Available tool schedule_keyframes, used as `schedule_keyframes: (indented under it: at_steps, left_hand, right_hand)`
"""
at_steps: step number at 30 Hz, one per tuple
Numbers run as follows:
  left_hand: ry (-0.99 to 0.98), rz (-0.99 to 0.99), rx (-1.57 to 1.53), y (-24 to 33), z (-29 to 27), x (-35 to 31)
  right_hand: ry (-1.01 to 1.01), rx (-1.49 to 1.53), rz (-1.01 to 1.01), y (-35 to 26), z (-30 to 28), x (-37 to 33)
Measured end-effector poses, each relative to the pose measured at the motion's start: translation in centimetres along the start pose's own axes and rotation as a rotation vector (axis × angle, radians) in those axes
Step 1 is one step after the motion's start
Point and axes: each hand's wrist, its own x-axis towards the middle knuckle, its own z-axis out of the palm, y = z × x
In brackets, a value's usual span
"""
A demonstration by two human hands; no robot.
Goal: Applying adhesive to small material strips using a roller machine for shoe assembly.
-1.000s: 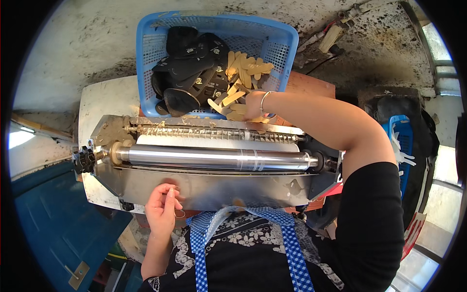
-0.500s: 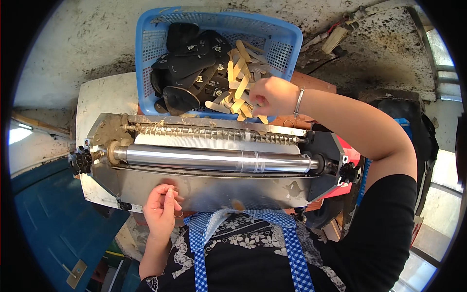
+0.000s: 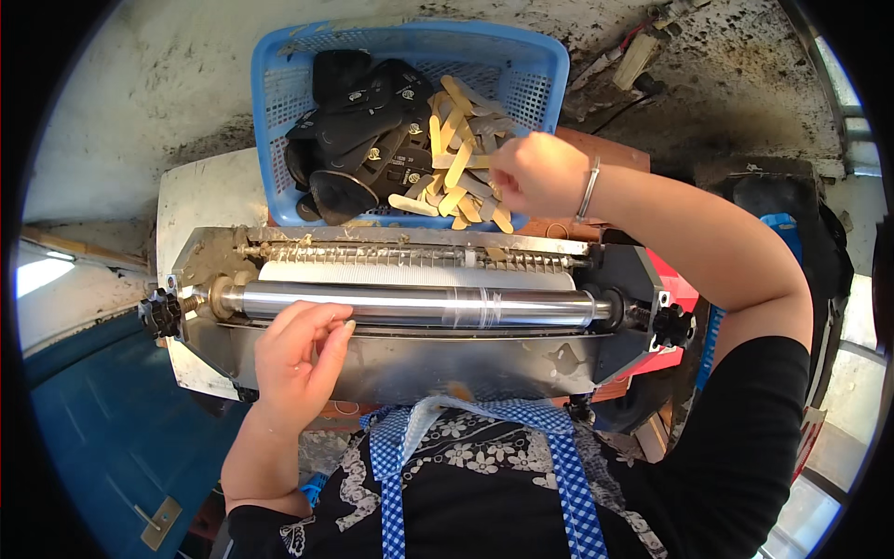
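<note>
Strips (image 3: 456, 168) lie heaped in blue basket (image 3: 531, 98) — right hand (image 3: 538, 175) curled beside them, grip cannot be told; left hand (image 3: 300, 352), fingers loosely parted, overlaps metal roller (image 3: 400, 302) — hands well apart.

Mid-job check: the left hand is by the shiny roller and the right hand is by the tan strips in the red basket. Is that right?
Not quite: the basket is blue, not red, as the head view shows. The left hand is by the shiny roller and the right hand by the tan strips.
</note>
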Motion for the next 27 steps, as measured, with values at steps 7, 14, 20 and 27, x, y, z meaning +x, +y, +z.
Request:
schedule_keyframes:
  at_steps: [7,14,20,27]
  left_hand:
    - [-0.326,0.354,0.384,0.3,4.5,8.6]
    - [-0.814,0.492,0.725,-1.1,10.6,12.1]
    - [-0.88,0.55,0.766,-1.4,11.9,12.3]
    - [-0.884,0.654,0.695,-0.9,11.0,13.1]
  right_hand:
    - [-0.222,0.11,-0.068,0.3,-0.5,-0.9]
    - [-0.403,0.012,-0.114,-2.2,4.0,-2.7]
    - [-0.372,0.029,-0.036,-1.7,4.9,-2.5]
    - [-0.236,0.115,0.025,-1.9,3.3,-2.6]
